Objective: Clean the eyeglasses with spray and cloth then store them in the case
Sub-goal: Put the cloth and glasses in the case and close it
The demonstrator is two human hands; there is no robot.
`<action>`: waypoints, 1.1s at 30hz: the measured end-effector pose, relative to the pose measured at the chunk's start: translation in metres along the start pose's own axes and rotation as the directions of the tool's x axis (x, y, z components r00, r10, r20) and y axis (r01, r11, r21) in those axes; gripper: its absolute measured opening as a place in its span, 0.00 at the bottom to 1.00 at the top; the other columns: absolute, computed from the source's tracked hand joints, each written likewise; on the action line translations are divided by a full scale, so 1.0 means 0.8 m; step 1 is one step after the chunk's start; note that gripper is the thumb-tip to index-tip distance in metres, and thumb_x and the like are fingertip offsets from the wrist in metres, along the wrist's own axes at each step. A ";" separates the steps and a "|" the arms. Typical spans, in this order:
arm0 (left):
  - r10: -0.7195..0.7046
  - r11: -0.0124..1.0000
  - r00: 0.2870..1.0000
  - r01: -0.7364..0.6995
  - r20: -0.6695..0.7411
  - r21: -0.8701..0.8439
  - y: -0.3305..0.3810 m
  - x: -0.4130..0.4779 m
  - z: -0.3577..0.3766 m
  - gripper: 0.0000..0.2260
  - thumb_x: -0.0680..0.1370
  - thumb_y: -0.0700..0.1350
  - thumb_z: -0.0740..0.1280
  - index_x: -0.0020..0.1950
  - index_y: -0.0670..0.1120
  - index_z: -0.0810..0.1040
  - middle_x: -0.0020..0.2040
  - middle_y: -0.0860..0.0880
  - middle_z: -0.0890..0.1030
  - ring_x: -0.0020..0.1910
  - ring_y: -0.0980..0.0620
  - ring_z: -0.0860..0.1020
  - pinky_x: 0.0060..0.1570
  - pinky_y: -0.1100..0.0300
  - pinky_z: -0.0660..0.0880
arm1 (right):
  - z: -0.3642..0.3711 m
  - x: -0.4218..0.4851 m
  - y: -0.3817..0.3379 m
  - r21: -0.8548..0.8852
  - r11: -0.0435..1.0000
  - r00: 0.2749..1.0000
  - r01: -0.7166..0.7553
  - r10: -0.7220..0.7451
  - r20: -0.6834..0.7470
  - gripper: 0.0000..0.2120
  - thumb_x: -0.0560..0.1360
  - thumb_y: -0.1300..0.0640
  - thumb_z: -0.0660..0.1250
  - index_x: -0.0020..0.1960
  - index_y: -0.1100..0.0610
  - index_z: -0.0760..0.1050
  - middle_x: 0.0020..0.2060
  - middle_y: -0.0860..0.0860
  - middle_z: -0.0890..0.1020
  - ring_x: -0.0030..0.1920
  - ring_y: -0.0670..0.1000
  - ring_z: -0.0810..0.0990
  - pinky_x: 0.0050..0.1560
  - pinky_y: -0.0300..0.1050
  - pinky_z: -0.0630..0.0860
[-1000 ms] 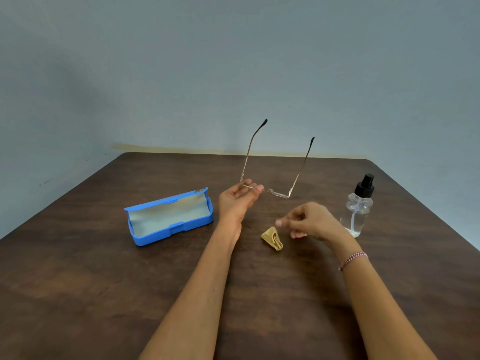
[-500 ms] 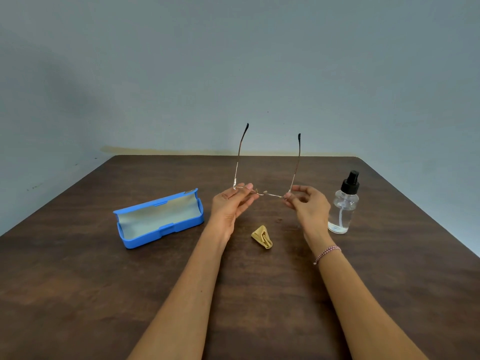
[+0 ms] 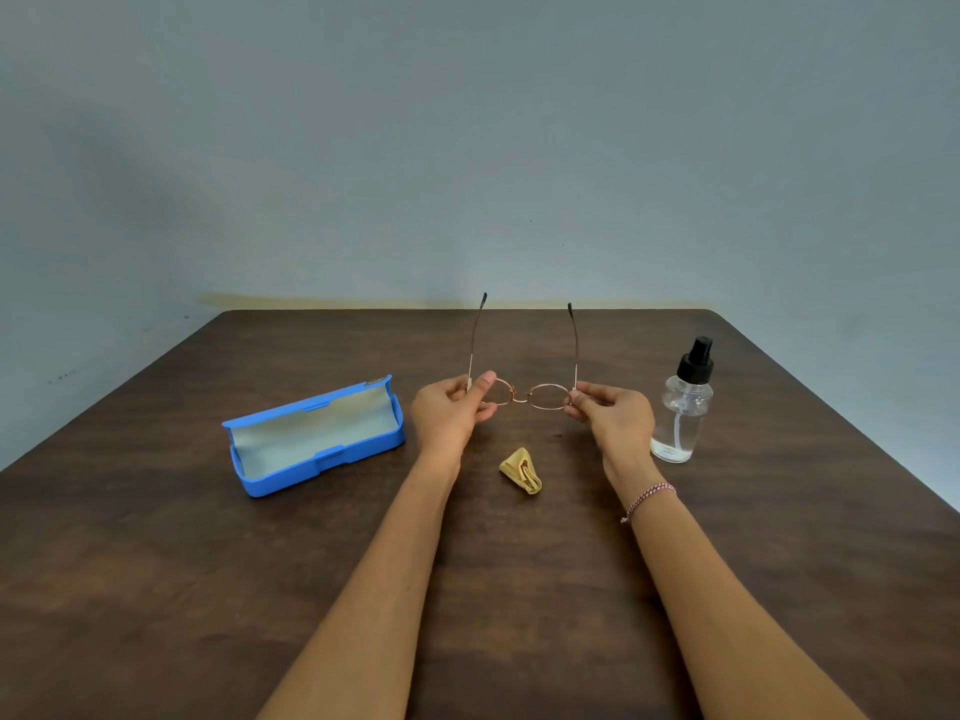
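Round copper-wire eyeglasses (image 3: 521,399), temples unfolded, were pinched at both hinges by left hand (image 3: 451,417) and right hand (image 3: 614,417); the blue plastic case (image 3: 291,473) lay open.

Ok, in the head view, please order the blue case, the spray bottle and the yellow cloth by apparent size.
Largest to smallest:
1. blue case
2. spray bottle
3. yellow cloth
All lie about equally far from the camera, so the order seems reliable.

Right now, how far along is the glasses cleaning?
Done: the case lies open and empty on the table. In hand: the left hand and right hand pinch the glasses at the hinges, temples unfolded. Left: the spray bottle stands and the cloth lies folded, both untouched, so spraying, wiping and storing seem to remain.
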State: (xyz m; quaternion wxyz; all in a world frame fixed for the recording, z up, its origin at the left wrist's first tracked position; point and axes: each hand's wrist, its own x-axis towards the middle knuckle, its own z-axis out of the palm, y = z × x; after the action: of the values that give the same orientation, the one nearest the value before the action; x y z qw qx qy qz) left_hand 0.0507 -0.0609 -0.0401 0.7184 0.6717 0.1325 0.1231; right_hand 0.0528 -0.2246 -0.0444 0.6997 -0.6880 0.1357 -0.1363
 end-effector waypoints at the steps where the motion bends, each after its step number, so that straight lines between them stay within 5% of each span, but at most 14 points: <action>1: 0.027 0.997 0.999 -0.025 -0.017 0.071 0.000 -0.001 0.000 0.25 0.72 0.50 0.72 0.64 0.39 0.74 0.38 0.49 0.82 0.38 0.55 0.83 0.49 0.55 0.80 | 0.000 0.000 0.001 -0.042 0.999 1.000 0.000 0.000 -0.003 0.07 0.73 0.65 0.69 0.51 0.63 0.80 0.38 0.53 0.84 0.36 0.45 0.83 0.48 0.38 0.80; 4: 0.111 0.955 0.993 -0.093 -0.048 0.283 0.001 -0.003 -0.004 0.22 0.73 0.55 0.70 0.60 0.42 0.78 0.35 0.48 0.82 0.34 0.54 0.82 0.45 0.58 0.80 | -0.003 -0.002 0.002 -0.219 0.974 0.999 0.049 -0.052 -0.007 0.08 0.74 0.61 0.69 0.52 0.60 0.81 0.32 0.49 0.82 0.37 0.44 0.82 0.50 0.39 0.77; 7: 0.209 0.849 0.978 -0.175 -0.014 0.498 0.000 -0.004 -0.005 0.17 0.73 0.61 0.65 0.47 0.47 0.81 0.35 0.45 0.82 0.35 0.50 0.81 0.44 0.53 0.80 | -0.003 -0.005 0.001 -0.363 0.925 0.993 0.114 -0.115 0.017 0.08 0.76 0.57 0.66 0.51 0.57 0.81 0.28 0.47 0.81 0.34 0.41 0.78 0.41 0.34 0.71; 12: 0.216 0.726 0.976 -0.176 0.023 0.665 0.006 -0.007 -0.003 0.21 0.78 0.60 0.58 0.31 0.49 0.71 0.30 0.51 0.75 0.32 0.56 0.74 0.31 0.63 0.67 | -0.002 0.000 0.003 -0.449 0.885 0.991 0.125 -0.131 0.019 0.10 0.78 0.60 0.61 0.49 0.61 0.82 0.30 0.50 0.79 0.30 0.41 0.74 0.30 0.26 0.67; 18: 0.166 0.726 0.986 -0.111 -0.017 0.679 0.000 -0.002 -0.002 0.19 0.82 0.51 0.56 0.39 0.43 0.78 0.32 0.49 0.76 0.33 0.56 0.73 0.31 0.64 0.66 | -0.002 0.005 0.006 -0.547 0.827 0.991 0.129 -0.122 0.050 0.11 0.79 0.61 0.60 0.53 0.61 0.81 0.42 0.55 0.83 0.44 0.50 0.80 0.43 0.38 0.70; 23: 0.163 0.677 0.986 -0.138 0.036 0.723 -0.004 0.003 -0.006 0.10 0.79 0.43 0.63 0.56 0.43 0.80 0.47 0.46 0.83 0.43 0.52 0.80 0.47 0.59 0.77 | -0.003 0.008 0.008 -0.588 0.795 0.988 0.151 -0.135 0.071 0.11 0.78 0.61 0.60 0.51 0.61 0.81 0.44 0.56 0.84 0.46 0.52 0.81 0.44 0.40 0.71; 33: 0.112 0.781 0.993 -0.076 -0.020 0.620 -0.006 -0.002 -0.008 0.08 0.78 0.43 0.65 0.54 0.42 0.80 0.39 0.48 0.81 0.36 0.55 0.81 0.47 0.57 0.80 | -0.005 0.002 0.004 -0.596 0.782 0.983 0.182 -0.157 0.095 0.12 0.77 0.64 0.59 0.48 0.63 0.81 0.42 0.58 0.83 0.43 0.53 0.79 0.44 0.42 0.73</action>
State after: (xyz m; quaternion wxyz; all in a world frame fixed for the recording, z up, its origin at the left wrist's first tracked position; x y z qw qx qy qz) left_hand 0.0468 -0.0555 -0.0449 0.4483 0.8717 0.1516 0.1273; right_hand 0.0531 -0.2286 -0.0476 0.4321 -0.8866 0.0956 -0.1347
